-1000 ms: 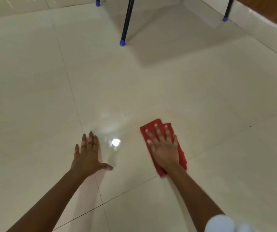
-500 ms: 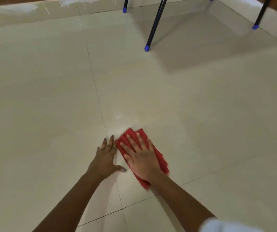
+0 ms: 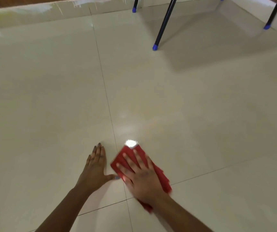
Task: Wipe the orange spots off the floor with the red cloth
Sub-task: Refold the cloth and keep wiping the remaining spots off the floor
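Observation:
The red cloth (image 3: 163,177) lies flat on the glossy cream tiled floor (image 3: 50,106), across a grout line. My right hand (image 3: 141,178) presses down on it with straight, spread fingers and covers most of its middle. My left hand (image 3: 95,169) rests flat on the floor just left of the cloth, fingers together and thumb stretched toward the cloth's edge. A bright light reflection (image 3: 130,143) sits on the tile at the cloth's far corner. No orange spot shows on the floor around the cloth.
Black furniture legs with blue feet stand at the back: one (image 3: 155,47) nearest, another (image 3: 267,27) at the right, a third (image 3: 134,10) farther off. A tiled skirting (image 3: 34,15) runs along the far wall.
The cloth and my right hand slid left until they met my left hand half a second ago and are still beside it now. The view has shifted, so the legs sit farther right.

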Motion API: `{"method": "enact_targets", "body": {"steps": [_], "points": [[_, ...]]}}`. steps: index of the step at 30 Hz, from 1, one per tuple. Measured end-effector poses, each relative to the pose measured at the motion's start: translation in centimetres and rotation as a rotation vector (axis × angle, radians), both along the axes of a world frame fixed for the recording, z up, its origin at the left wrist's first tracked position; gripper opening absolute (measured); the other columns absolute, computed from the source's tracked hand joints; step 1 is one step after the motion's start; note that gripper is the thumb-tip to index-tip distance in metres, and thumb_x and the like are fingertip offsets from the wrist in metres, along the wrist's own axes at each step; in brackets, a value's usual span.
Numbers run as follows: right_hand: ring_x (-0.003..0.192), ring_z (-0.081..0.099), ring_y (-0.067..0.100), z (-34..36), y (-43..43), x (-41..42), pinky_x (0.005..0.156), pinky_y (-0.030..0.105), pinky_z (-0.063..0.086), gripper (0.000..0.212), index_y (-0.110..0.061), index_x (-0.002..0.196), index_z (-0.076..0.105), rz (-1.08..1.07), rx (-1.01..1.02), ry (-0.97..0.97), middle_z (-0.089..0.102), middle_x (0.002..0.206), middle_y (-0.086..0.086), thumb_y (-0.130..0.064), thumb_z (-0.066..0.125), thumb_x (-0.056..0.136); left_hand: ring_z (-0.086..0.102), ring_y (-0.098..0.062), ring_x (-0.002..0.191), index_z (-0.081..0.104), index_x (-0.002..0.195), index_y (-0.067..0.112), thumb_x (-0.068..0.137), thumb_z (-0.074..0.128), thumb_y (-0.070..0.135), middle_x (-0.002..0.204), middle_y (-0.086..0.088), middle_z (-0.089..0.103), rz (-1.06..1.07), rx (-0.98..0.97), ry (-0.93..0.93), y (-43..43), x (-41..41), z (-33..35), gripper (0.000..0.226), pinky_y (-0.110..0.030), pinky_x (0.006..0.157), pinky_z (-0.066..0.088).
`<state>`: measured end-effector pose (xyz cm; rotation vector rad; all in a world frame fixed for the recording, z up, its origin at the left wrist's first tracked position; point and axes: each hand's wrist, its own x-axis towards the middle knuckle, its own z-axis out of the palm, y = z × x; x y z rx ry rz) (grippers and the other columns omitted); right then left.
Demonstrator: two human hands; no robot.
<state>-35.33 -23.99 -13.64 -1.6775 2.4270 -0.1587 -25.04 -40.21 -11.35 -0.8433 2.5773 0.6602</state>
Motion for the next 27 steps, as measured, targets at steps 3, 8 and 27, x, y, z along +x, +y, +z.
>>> {"method": "enact_targets", "body": {"steps": [3,8,27], "points": [[0.137,0.031,0.026,-0.6,5.3,-1.5,0.106,0.05,0.019,0.047,-0.044,0.135,0.039,-0.122,-0.02,0.047,0.037,0.147,-0.006,-0.046,0.039,0.088,-0.032,-0.013,0.134,-0.024,0.14,0.009,0.031,0.004,0.101,0.145,0.0,-0.035,-0.033,0.007,0.031,0.5,0.6,-0.3,0.145,-0.027,0.11,-0.014],[0.132,0.037,0.034,-0.5,6.2,-9.5,0.099,0.059,0.033,0.05,-0.037,0.136,0.042,-0.608,0.045,0.098,0.044,0.144,0.002,-0.044,0.031,0.087,-0.027,-0.013,0.138,-0.016,0.143,0.01,0.035,0.006,0.101,0.147,0.001,-0.032,-0.216,0.017,0.048,3.5,-2.3,-1.0,0.143,-0.033,0.115,-0.011],[0.137,0.03,0.03,-0.5,6.9,-3.6,0.107,0.055,0.019,0.049,-0.041,0.136,0.039,-0.315,-0.031,0.042,0.037,0.148,-0.001,-0.043,0.032,0.088,-0.027,-0.011,0.139,-0.017,0.142,0.013,0.045,0.015,0.1,0.149,0.003,-0.03,-0.209,-0.076,0.017,2.9,1.2,-1.2,0.134,-0.034,0.116,-0.008]]}}
